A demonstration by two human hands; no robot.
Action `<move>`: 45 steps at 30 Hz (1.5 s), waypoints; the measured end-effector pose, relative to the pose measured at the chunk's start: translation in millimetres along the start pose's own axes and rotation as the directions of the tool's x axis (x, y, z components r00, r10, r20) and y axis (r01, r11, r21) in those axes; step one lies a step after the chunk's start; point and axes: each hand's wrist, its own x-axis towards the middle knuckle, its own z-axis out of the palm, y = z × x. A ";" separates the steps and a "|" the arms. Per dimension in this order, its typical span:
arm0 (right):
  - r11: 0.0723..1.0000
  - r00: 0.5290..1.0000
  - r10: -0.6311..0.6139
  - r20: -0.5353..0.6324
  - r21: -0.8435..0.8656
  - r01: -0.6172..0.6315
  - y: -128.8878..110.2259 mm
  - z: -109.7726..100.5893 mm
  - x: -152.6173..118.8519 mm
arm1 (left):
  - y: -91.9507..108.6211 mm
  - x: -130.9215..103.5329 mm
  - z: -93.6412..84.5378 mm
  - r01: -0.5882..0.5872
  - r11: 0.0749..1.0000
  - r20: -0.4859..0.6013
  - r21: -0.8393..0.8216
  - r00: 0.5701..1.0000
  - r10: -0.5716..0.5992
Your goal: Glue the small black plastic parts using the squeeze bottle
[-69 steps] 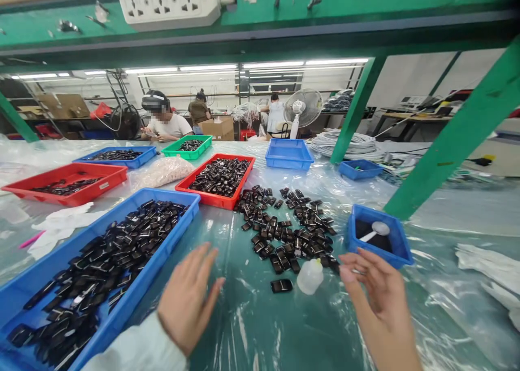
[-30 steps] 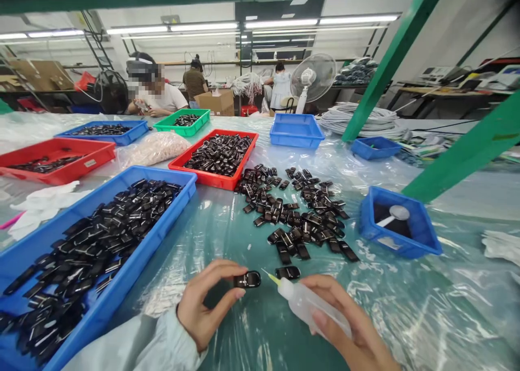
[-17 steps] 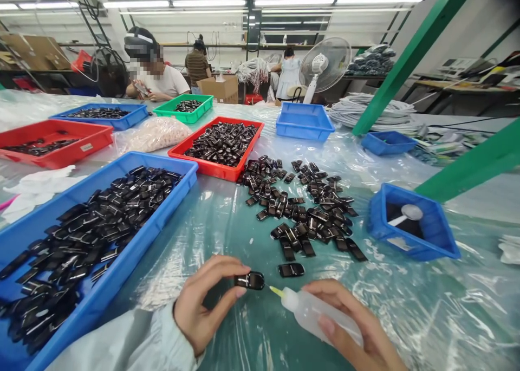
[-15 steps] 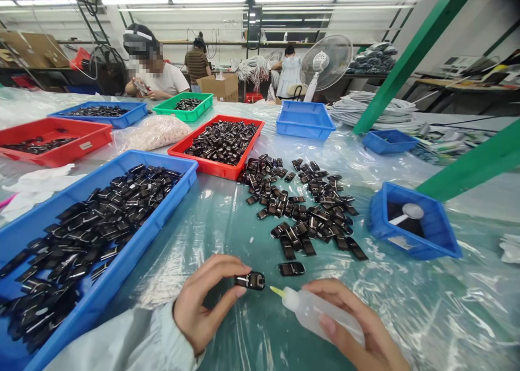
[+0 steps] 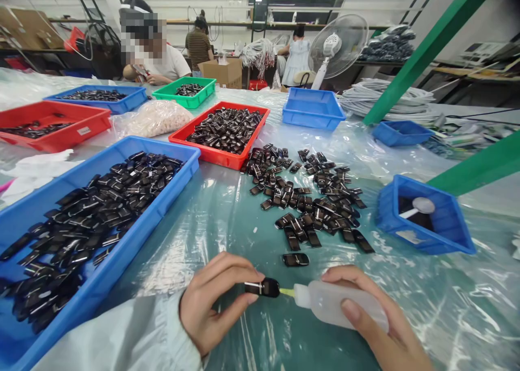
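Note:
Between thumb and fingers, my left hand (image 5: 217, 300) pinches a small black plastic casing (image 5: 263, 287) with a pale stripe across it. My right hand (image 5: 377, 311) is wrapped round a translucent squeeze bottle (image 5: 345, 305), held nearly level. The bottle's thin yellow tip (image 5: 287, 292) points left and meets the rounded end of the casing; whether anything comes out cannot be made out. Just beyond my hands lies a single loose black casing (image 5: 296, 259). Behind it a pile of similar casings (image 5: 320, 208) spreads over the green table cover (image 5: 219, 219).
A long blue tray (image 5: 154, 222) of casings stands at left, with a red tray (image 5: 260, 132) of casings behind. On the right, a blue bin (image 5: 439, 238) holds a white scoop (image 5: 422, 205) and dark material. A green post (image 5: 430, 51) slants across the right. Other people sit farther back.
The bottle has turned more level and its tip now touches the casing's end, where a small gap showed before. Both hands appear slightly farther right, and the view has tilted down.

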 end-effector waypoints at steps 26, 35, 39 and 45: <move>0.992 0.998 -0.030 0.060 -0.121 0.037 -7.4 -6.7 -0.2 | 3.4 -1.3 2.1 0.002 1.000 0.013 -0.001 1.000 -0.002; 0.974 0.989 -0.114 0.094 -0.184 0.130 -5.0 -10.8 -0.9 | 1.5 -4.3 3.9 -0.019 0.998 0.046 0.064 0.999 0.016; 0.972 0.986 -0.139 0.087 -0.179 0.153 -4.0 -9.5 -2.1 | 1.1 -5.7 5.4 0.021 0.995 0.074 0.093 0.997 -0.028; 0.974 0.985 -0.162 0.053 -0.150 0.169 -1.7 -7.4 -2.2 | 3.3 -3.7 5.7 0.025 0.998 0.060 0.053 0.998 -0.028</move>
